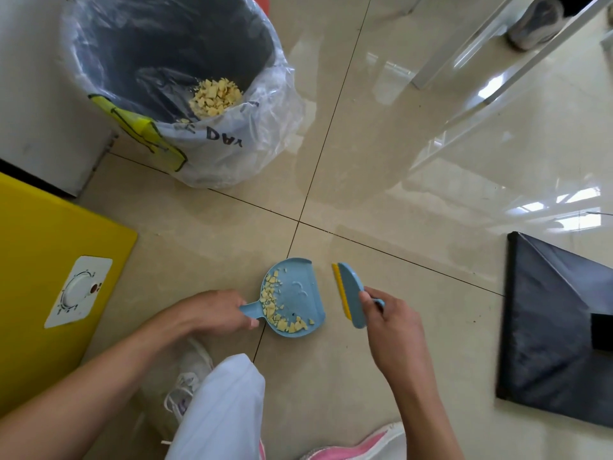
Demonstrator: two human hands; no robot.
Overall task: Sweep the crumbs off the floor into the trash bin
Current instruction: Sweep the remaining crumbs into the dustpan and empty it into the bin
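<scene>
My left hand (217, 310) grips the handle of a small blue dustpan (300, 293) low over the beige tile floor. Pale yellow crumbs (275, 308) lie along the pan's left and lower inner rim. My right hand (386, 322) holds a blue hand brush (351, 292) with yellow bristles, just right of the pan and apart from it. The trash bin (99, 38), dark inside with a clear plastic liner, stands at the upper left. A heap of the same crumbs (215, 96) rests on the liner inside it.
A yellow box (39, 267) with a white label sits at the left, a white cabinet (36, 104) behind it. A black fabric object (547, 327) lies at the right. White table legs (464, 51) and a person's grey shoe (535, 23) are at the upper right. My knee and shoes are below.
</scene>
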